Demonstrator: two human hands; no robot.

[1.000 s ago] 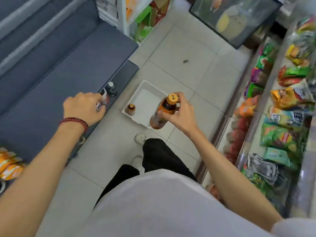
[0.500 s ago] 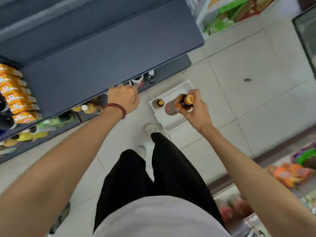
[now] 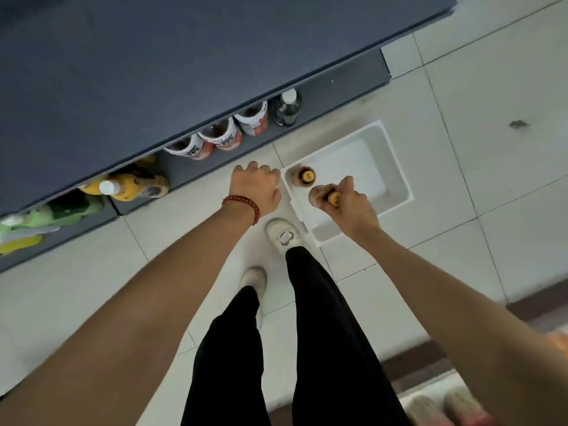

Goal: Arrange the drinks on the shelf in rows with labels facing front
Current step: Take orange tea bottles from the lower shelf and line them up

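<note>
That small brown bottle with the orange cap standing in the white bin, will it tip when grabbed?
Small brown bottle: probably rigid; the right hand grips its twin bottle near the cap. Narrow and upright in the white bin, it may tip if nudged.

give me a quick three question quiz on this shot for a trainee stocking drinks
1. What does the right hand hold?
A) a bottle
B) a snack bag
C) a can
2. True or false: the white bin on the floor is packed full of drinks.
3. Fill the gap: the red bracelet is on the ___ wrist.

Key: 1 A. 2 false: only a second bottle stands loose in it. 3 left, just behind the left hand.
</note>
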